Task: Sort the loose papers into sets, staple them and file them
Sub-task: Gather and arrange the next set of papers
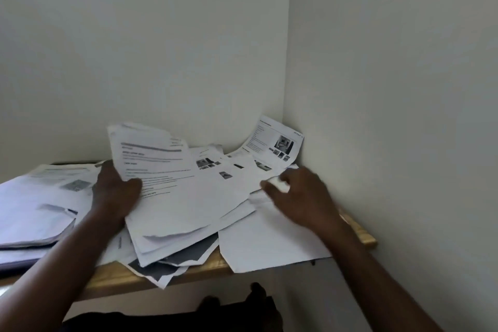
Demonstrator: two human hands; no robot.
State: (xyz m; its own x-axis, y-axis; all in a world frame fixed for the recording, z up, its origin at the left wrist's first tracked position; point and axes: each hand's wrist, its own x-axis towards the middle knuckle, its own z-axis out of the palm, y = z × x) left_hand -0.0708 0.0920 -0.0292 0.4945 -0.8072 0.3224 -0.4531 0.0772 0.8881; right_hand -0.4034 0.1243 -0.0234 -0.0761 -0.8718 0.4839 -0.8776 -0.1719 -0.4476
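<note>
A tidy stack [35, 210] lies on the table [188, 275] at left. Beside it the left hand [116, 191] pinches a printed sheet [156, 164], lifted off the loose papers [242, 237]. The right hand [301, 197] curls over their right side; blurred, grip unclear.

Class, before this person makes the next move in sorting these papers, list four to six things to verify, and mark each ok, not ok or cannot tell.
1. Left hand grips the lifted sheets: ok, thumb on top.
2. Right hand has hold of a paper: cannot tell, it is blurred.
3. Print on the lifted sheets faces the person: ok.
4. Loose papers all rest on the desk: not ok, some overhang its front edge.
5. Stack on the left lies flat, out from under both hands: ok.
</note>
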